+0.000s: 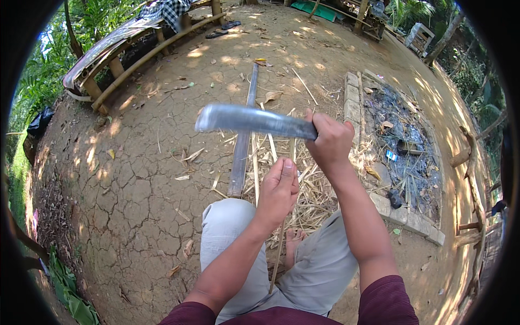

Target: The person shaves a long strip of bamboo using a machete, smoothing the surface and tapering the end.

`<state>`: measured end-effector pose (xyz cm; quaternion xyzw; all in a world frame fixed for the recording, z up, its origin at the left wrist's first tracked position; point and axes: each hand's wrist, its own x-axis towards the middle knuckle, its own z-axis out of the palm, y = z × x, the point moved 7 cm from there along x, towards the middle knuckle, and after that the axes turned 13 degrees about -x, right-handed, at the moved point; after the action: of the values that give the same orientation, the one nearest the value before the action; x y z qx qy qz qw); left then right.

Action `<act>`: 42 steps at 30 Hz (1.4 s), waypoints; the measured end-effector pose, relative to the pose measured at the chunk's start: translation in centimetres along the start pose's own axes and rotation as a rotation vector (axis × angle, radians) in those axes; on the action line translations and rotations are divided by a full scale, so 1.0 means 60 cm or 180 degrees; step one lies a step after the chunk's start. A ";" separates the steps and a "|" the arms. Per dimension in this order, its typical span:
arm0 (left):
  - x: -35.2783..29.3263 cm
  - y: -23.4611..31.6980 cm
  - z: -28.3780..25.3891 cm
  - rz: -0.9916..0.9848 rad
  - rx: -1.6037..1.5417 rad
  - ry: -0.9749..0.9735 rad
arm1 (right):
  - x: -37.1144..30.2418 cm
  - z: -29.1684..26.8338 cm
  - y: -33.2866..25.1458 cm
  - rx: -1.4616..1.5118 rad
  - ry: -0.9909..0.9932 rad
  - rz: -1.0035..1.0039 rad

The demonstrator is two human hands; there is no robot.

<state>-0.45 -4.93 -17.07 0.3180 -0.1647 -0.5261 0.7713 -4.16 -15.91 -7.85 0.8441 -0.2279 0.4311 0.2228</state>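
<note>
The right hand [329, 142] is up in front of the person, fist clenched tight around the handle of a big knife [254, 120]; the blurred grey blade sticks out to the left from the fist, level and crossing over a long bamboo pole [244, 135] that lies on the cracked dirt ground [135, 184]. Below it, the left hand [277, 192] grips a thin bamboo strip [278, 254], fingers curled round it and thumb pressed flat on top; the strip runs down from the hand between the knees. The blade hangs above and clear of the left fingers. Split strips and shavings [311, 189] litter the ground just ahead. To the right, bricks [353, 103] edge an ash pit [403, 146].
</note>
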 end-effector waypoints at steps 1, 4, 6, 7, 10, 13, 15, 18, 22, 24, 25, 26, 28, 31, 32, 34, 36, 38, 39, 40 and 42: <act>0.007 -0.010 -0.002 -0.0025 0.0013 0.0016 | -0.008 0.022 0.022 0.0025 -0.0114 0.0138; 0.024 -0.016 -0.025 -0.0052 0.0109 0.0268 | -0.024 0.035 0.005 0.0249 -0.0409 -0.0146; 0.039 -0.035 -0.062 -0.0233 0.0559 0.0533 | -0.044 0.025 -0.020 0.0262 -0.0460 -0.0596; 0.046 -0.046 -0.077 -0.0340 0.0787 0.0662 | -0.051 0.031 -0.022 0.0369 -0.0376 -0.0631; 0.065 -0.052 -0.080 -0.0238 0.1215 0.0749 | -0.063 0.058 0.000 0.0368 -0.0351 -0.0404; 0.074 -0.052 -0.072 -0.0117 0.1173 0.0693 | -0.062 0.078 0.019 0.0226 -0.0339 -0.0094; 0.065 -0.051 -0.047 -0.0104 0.0733 0.0670 | -0.053 0.088 0.063 -0.0150 -0.0352 0.0219; 0.064 -0.089 -0.011 -0.0014 0.0672 0.0173 | -0.058 0.117 0.184 -0.0455 -0.0739 0.1211; 0.088 -0.069 -0.041 -0.0413 0.0169 0.0435 | -0.091 0.090 0.161 0.0100 -0.1060 0.1382; 0.084 -0.056 -0.035 -0.0657 -0.0285 0.0431 | -0.084 0.063 0.107 0.0458 -0.0767 0.0949; 0.084 -0.058 -0.037 -0.0669 -0.0347 0.0440 | -0.080 0.055 0.082 0.0654 -0.0622 0.0741; 0.082 -0.060 -0.041 -0.0685 -0.0402 0.0451 | -0.074 0.050 0.059 0.0484 -0.0643 0.0488; 0.075 -0.063 -0.044 -0.0701 -0.0562 0.0392 | -0.066 0.043 0.020 0.0157 -0.0674 -0.0023; 0.063 -0.069 -0.030 -0.0632 -0.0678 0.0267 | -0.065 0.045 0.008 0.0276 -0.0446 -0.0338; 0.062 -0.070 -0.028 -0.0556 -0.0563 0.0319 | -0.065 0.049 0.011 0.0197 -0.0415 -0.0320; 0.057 -0.075 -0.024 -0.0327 -0.0318 0.0380 | -0.065 0.057 0.022 0.0034 -0.0353 -0.0280; 0.047 -0.087 -0.021 -0.0038 -0.0037 0.0398 | -0.057 0.073 0.059 0.0031 -0.0390 0.0178; 0.034 -0.084 -0.003 0.0124 0.0207 0.0298 | -0.050 0.098 0.104 0.0019 -0.0543 0.0639; 0.030 -0.077 0.008 0.0205 0.0325 0.0237 | -0.057 0.099 0.115 0.0041 -0.0618 0.0737; 0.027 -0.077 0.014 0.0007 0.0041 0.0304 | -0.066 0.096 0.124 0.0063 -0.0693 0.0835; 0.038 -0.069 -0.009 -0.0158 -0.0233 0.0380 | -0.072 0.083 0.117 0.0560 -0.0844 0.1345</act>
<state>-2.17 -7.85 -20.42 0.3244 -0.0912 -0.5309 0.7776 -7.35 -23.54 -12.84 0.8431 -0.3879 0.3719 0.0217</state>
